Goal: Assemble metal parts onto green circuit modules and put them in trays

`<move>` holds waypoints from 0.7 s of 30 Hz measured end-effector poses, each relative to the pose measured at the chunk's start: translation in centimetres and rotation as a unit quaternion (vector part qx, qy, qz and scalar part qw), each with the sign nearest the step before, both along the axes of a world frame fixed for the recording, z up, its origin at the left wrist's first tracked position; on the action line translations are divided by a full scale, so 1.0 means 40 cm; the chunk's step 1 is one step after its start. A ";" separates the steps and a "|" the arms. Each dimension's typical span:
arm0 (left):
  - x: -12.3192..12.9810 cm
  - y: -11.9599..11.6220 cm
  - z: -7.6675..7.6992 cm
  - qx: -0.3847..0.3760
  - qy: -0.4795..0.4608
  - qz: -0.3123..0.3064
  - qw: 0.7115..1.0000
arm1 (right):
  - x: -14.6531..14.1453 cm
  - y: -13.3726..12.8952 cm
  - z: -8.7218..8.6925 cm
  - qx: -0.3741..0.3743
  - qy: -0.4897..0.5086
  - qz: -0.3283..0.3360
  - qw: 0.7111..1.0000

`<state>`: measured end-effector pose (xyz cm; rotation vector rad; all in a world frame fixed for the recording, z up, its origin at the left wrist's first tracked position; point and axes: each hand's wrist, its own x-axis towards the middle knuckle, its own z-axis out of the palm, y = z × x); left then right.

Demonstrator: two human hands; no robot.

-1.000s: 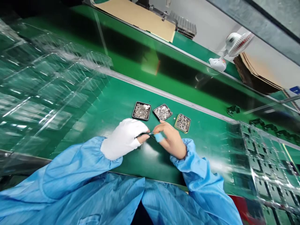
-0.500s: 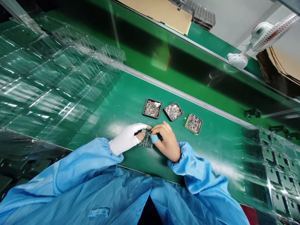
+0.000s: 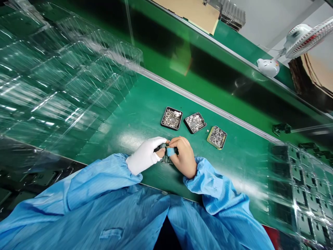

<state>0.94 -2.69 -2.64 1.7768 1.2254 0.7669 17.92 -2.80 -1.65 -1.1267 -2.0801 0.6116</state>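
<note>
Green worktop (image 3: pixel 221 173), shelf (image 3: pixel 239 47) with white fan (image 3: pixel 308 39), dark part (image 3: pixel 167 159) in grip of both hands (image 3: pixel 145 155) (image 3: pixel 183 156)

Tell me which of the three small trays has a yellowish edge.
The rightmost tray; the left tray and middle tray have dark edges instead.

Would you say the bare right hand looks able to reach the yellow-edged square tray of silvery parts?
Probably yes: nothing visible stands between the right hand and the tray, though the hand is occupied at a dark green part.
</note>
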 end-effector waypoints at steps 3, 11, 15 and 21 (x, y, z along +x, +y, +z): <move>0.002 0.004 -0.002 -0.014 -0.014 0.002 1.000 | 0.001 0.002 0.002 -0.012 -0.002 0.014 1.000; 0.021 0.016 -0.001 -0.053 -0.022 0.025 0.998 | 0.006 -0.005 -0.022 -0.237 0.212 0.021 0.948; 0.023 0.016 0.011 0.060 0.080 0.055 0.994 | 0.001 -0.006 -0.032 -0.226 0.199 0.013 0.953; -0.048 0.018 0.038 0.068 0.003 0.158 0.985 | 0.046 -0.037 -0.027 -0.149 0.173 0.022 0.973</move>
